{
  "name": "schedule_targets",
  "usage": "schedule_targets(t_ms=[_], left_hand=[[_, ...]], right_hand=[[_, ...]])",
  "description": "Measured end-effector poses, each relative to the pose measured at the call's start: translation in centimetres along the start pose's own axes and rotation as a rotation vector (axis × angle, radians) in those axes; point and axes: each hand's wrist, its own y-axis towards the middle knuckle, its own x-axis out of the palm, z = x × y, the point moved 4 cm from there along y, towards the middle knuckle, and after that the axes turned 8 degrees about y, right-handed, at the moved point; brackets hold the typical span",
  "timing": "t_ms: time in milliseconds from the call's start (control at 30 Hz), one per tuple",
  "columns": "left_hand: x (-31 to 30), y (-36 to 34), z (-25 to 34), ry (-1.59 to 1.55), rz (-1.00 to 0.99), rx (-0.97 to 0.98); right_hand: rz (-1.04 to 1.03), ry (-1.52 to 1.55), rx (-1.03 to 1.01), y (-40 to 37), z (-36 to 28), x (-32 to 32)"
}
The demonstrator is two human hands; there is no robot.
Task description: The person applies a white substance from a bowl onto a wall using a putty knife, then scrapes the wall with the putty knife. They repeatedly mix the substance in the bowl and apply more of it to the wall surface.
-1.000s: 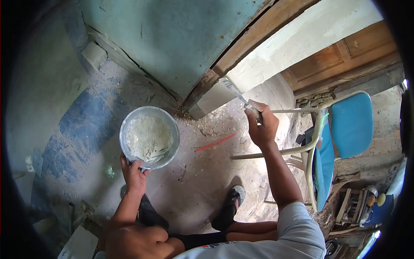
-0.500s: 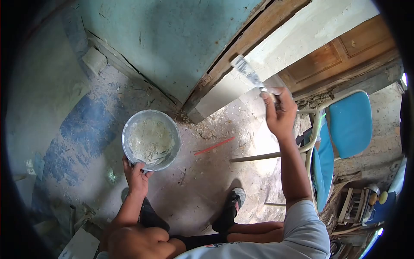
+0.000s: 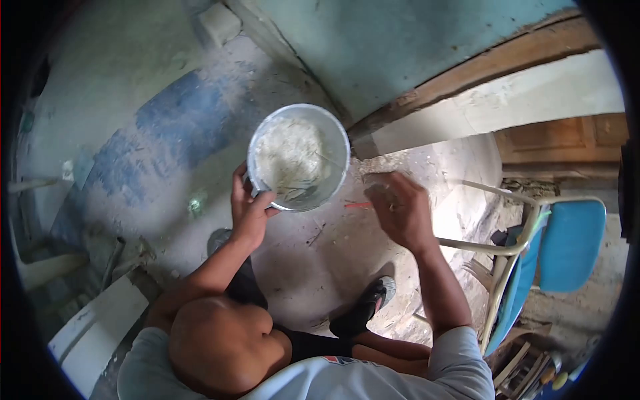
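My left hand [image 3: 251,212] grips the near-left rim of a round grey metal bucket [image 3: 339,150], thumb over the edge. Inside lies pale, lumpy putty-like material [image 3: 290,148], with smears on the near inner wall. My right hand [image 3: 405,210] is just right of the bucket, apart from it and smeared by motion. Its fingers are curled around the putty knife seen in it a moment earlier; the blade is hardly discernible now.
A long white-coated board with a brown wooden edge [image 3: 493,67] runs along the blue-green panel [image 3: 373,47]. At right stands a metal-framed chair with a blue backrest [image 3: 570,243]. A red strip [image 3: 358,205] and debris lie on the floor. A white board [image 3: 100,333] is at lower left.
My right hand has come down and left from the white-coated board towards the bucket. The view has shifted, and the bucket in my left hand now appears higher and further right.
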Motion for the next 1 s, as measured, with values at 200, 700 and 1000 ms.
schedule_targets(t_ms=[200, 700, 1000], left_hand=[[0.4, -0.2, 1.1, -0.056, -0.036, 0.096], [0.9, -0.2, 1.0, -0.108, 0.003, 0.223], [1.1, -0.3, 1.1, -0.111, -0.009, 0.233]], right_hand=[[-0.148, 0.128, 0.138, 0.3, 2.8, 4.8], [0.014, 0.056, 0.126, -1.1, 1.4, 8.8], [0.07, -0.352, 0.088, -0.5, 1.6, 6.4]])
